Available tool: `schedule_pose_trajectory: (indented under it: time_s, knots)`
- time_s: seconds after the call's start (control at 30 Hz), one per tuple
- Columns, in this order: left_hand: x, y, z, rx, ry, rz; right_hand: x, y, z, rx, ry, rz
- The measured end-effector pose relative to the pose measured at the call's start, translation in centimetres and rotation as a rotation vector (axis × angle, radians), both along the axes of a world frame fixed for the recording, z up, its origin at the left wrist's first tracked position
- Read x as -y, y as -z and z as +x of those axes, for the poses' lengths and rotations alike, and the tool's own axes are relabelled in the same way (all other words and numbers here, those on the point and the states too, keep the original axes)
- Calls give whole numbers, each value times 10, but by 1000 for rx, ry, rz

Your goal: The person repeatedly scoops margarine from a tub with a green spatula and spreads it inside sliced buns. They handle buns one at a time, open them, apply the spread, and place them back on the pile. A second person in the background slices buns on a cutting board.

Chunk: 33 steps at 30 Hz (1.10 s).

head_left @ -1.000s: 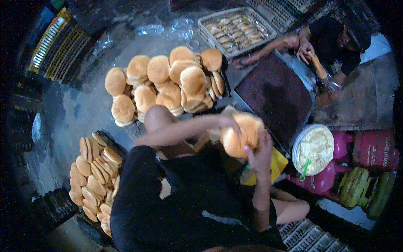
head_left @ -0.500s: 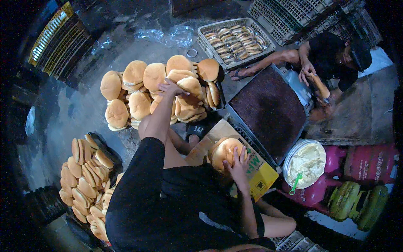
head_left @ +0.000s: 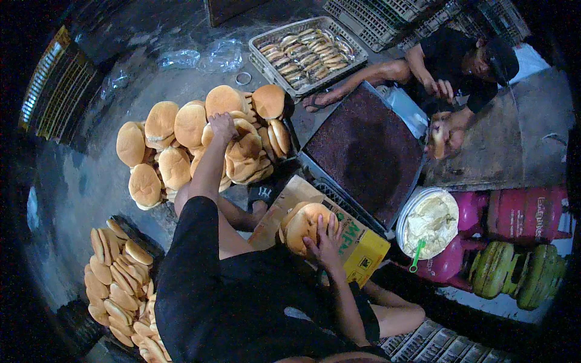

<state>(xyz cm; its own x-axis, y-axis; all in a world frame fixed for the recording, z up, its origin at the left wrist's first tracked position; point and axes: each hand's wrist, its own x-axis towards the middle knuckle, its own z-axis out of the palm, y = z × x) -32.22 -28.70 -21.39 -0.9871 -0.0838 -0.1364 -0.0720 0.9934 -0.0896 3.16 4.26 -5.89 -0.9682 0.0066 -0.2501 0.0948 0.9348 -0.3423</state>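
Buns everywhere; the person sits on the floor (head_left: 85, 181) with legs folded. Left hand (head_left: 223, 126) is stretched far forward, fingers curled down onto the top of the bun pile (head_left: 200, 142), touching a bun near the pile's middle; whether it has closed on one I cannot tell. Right hand (head_left: 325, 237) stays close to the body, fingers spread wide over a round bun (head_left: 304, 225) that rests on a cardboard box (head_left: 357, 245), palm on its near edge.

Key relation: the pile lies ahead and to the left of the body, at full reach of the left arm, while the single bun lies just in front of the right knee. So the left hand is the nearer one to the pile, the right to the box. The two are well apart.

A second heap of sliced buns (head_left: 118, 284) sits low at the left. A dark tray (head_left: 366, 154) and a tub of pale spread (head_left: 428, 221) lie right of the box. Another person (head_left: 466, 66) works beyond the tray.
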Motion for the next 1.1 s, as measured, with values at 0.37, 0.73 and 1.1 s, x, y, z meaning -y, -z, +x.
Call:
schedule_pose_trajectory:
  time_s: [0.37,0.73,1.1]
  knots:
    - [-71,-163,41,-100,-160,506,-6,7,2,-75,49,-113]
    - [-334,-238,325,860,-88,1802,-136,-87,91,-718,871,-1263]
    - [-383,-87,329,465,681,971,-141,29,159,-147,1351,-839]
